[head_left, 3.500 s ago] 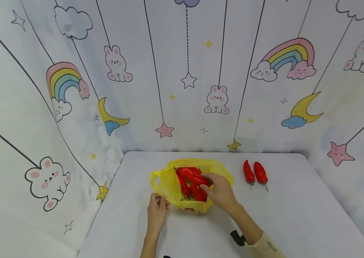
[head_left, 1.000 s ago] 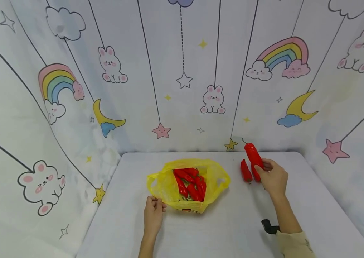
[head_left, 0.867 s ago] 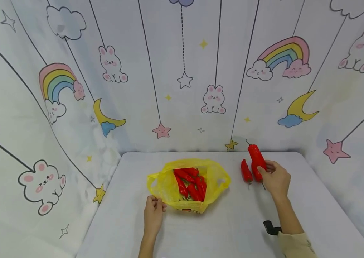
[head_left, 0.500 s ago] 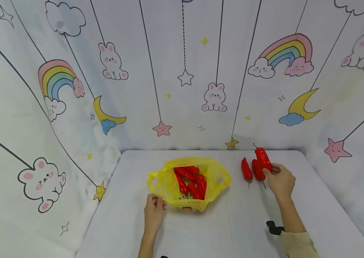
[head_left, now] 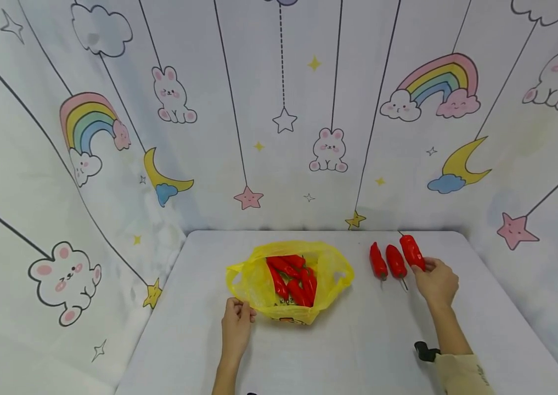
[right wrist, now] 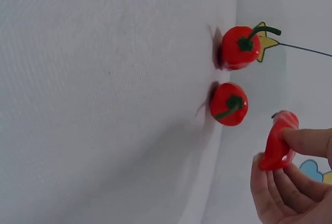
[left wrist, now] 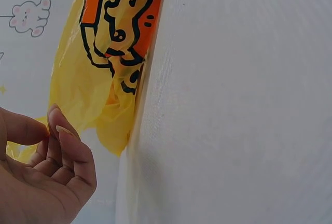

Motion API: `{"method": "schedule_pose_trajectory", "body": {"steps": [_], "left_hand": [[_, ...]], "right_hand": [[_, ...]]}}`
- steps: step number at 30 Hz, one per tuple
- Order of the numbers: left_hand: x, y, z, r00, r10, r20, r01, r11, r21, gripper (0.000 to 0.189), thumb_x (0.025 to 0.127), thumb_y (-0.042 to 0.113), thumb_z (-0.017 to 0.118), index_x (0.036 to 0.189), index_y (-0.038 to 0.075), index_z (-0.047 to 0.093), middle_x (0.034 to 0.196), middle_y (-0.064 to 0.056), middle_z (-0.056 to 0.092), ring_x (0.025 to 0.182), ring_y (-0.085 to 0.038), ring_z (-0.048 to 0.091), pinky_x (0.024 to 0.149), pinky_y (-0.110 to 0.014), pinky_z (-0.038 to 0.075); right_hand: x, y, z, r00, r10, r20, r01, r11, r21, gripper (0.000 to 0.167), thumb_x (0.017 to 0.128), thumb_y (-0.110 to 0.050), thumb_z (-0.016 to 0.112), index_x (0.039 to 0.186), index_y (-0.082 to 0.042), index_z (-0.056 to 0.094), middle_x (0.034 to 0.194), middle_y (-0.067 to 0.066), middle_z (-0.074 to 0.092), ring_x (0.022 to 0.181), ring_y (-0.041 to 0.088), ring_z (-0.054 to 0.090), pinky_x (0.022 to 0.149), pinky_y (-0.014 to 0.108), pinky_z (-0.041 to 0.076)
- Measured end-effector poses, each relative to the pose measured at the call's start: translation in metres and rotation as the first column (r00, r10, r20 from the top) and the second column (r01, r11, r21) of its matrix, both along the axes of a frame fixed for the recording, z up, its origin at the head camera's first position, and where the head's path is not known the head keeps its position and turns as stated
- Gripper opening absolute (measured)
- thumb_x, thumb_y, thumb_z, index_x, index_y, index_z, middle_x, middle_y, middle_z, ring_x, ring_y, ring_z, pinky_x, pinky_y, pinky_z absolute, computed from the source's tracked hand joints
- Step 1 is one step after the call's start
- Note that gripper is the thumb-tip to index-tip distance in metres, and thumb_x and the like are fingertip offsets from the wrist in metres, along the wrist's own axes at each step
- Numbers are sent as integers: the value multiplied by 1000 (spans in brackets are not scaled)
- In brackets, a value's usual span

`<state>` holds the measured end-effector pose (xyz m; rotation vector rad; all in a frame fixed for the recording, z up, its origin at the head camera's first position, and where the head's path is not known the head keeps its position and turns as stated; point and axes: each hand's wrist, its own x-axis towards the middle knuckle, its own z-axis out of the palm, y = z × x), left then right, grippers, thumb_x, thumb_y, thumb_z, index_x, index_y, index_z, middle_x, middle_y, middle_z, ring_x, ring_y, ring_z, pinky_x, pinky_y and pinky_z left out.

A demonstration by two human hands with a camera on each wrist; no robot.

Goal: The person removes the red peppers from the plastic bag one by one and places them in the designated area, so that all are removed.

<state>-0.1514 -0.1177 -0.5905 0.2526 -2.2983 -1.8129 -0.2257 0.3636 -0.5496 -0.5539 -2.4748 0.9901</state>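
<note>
My right hand (head_left: pixel 438 281) pinches a red chili pepper (head_left: pixel 412 252) near its lower end, its stem pointing away toward the wall. In the right wrist view the thumb and fingers grip this pepper (right wrist: pixel 280 141) in front of the wall. Two more red peppers lie side by side just left of it, the nearer one (head_left: pixel 396 261) and the farther one (head_left: pixel 378 260), stems toward me. My left hand (head_left: pixel 237 323) pinches the near left edge of a yellow plastic bag (head_left: pixel 251 282). The bag's mouth gapes, showing several red peppers (head_left: pixel 298 291) inside. A black-and-orange cartoon print (left wrist: pixel 124 24) marks its side.
Everything stands on a white-covered table (head_left: pixel 348 351). Behind it hangs a white cloth wall (head_left: pixel 288 164) printed with rabbits, stars and rainbows. A black strap-like piece (head_left: pixel 426 351) sits at my right wrist, beside a beige sleeve (head_left: pixel 461 373).
The right hand took a pepper out of the bag and carried it right, past the two lying peppers, lowering it beside them. The left hand stays at the bag's edge.
</note>
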Motion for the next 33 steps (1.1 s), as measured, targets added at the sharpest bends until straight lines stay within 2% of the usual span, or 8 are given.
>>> {"method": "schedule_pose_trajectory", "body": {"steps": [3,7,14,22,27,33], "left_hand": [[0,0,0,1000,-1,1,1,1000,2,11,110,13,54,110,1,51,84,-11,68,74,-18,63,65,-24,52],[0,-1,0,1000,2,0,-2,1000,-6,11,109,12,54,110,1,51,84,-10,68,74,-18,63,66,-24,52],[1,-2,0,1000,8,-2,-8,1000,-8,10,109,11,53,110,1,51,83,-9,68,73,-18,63,65,-24,52],[2,-2,-1,1000,13,4,-13,1000,-6,11,109,12,53,111,1,51,84,-10,68,74,-19,64,66,-24,52],[2,-3,-1,1000,17,6,-17,1000,-3,10,109,11,54,110,1,51,83,-10,68,73,-19,64,65,-24,52],[2,-3,-1,1000,22,2,-22,1000,-10,10,109,11,54,110,1,51,83,-10,68,72,-18,64,65,-24,52]], "right_hand": [[-1,3,-5,1000,-5,4,5,1000,14,42,97,-18,71,124,14,65,109,35,70,96,50,67,72,56,49],[-6,8,-15,999,-15,31,14,1000,10,42,97,-18,71,123,14,65,110,34,70,95,49,67,71,54,49],[-15,19,-25,993,-31,110,33,999,-15,46,97,-23,69,127,12,65,113,33,71,97,47,68,67,44,50],[-20,23,-34,990,-31,138,35,999,-26,47,97,-23,70,124,13,65,112,33,71,94,47,67,61,37,49],[-23,21,-36,989,-18,145,24,999,-40,47,97,-24,71,124,14,65,113,34,70,97,48,66,64,41,51],[-27,18,-38,986,-20,165,31,997,-64,45,98,-22,70,124,15,64,114,35,68,101,50,63,75,52,53]]}}
